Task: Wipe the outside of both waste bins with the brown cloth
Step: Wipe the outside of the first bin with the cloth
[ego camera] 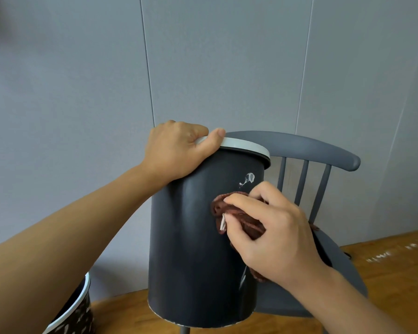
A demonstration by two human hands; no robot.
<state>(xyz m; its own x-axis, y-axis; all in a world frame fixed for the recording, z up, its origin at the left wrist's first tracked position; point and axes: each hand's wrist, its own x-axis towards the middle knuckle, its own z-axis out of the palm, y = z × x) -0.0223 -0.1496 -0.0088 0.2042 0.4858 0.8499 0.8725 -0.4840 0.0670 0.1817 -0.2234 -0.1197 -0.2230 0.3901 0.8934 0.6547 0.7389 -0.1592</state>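
While my left hand curls over the pale rim of the dark bin, thumb on the outside and fingers hooked inside the top, my right hand presses the bunched brown cloth against the bin's near wall, fingers curled round the wad. The bin stands on the seat of the grey chair, tipped toward me, its base edge lifted on my side. A white smear sits on the wall just above the cloth, and a fainter streak shows lower down near my right wrist.

I judge this bin light and hollow: it tilts under one hand, so it will skid or rock if I push hard with the cloth. The rim is the stiff part and the right place to hold; the smooth wall looks slippery and gives no purchase. I would keep the left grip firm there and turn the bin by the rim to bring fresh wall round.

The cloth is soft and limp, with a tail hanging past my wrist; bunching it gives pressure on the smear, but the loose end could snag on the chair.

The second bin, dark with pale flecks and a white rim, stands on the wooden floor at lower left, well apart from my hands and untouched for now.
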